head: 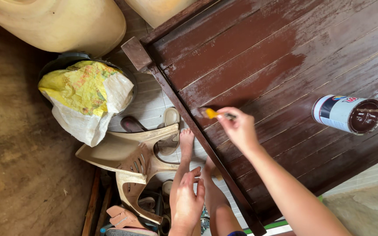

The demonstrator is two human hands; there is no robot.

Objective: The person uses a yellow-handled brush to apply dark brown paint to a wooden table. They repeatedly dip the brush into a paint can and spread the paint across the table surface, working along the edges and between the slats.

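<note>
My right hand (239, 127) grips a paintbrush (211, 113) with a yellow handle, its bristles on the edge of a dark brown wooden slatted surface (281, 57). Part of that wood looks wet and glossy with fresh brown coating. My left hand (188, 201) hangs with fingers apart over my bare legs and feet, holding nothing. An open paint tin (348, 114) stands on the wood to the right, with brown liquid inside and a stick resting across its rim.
A beige plastic chair (132, 159) stands by my feet on the tiled floor. A sack (86, 98) of yellow and white material fills a dark bucket at left. Large cream containers (62, 22) stand behind it. Sandals (170, 118) lie near the chair.
</note>
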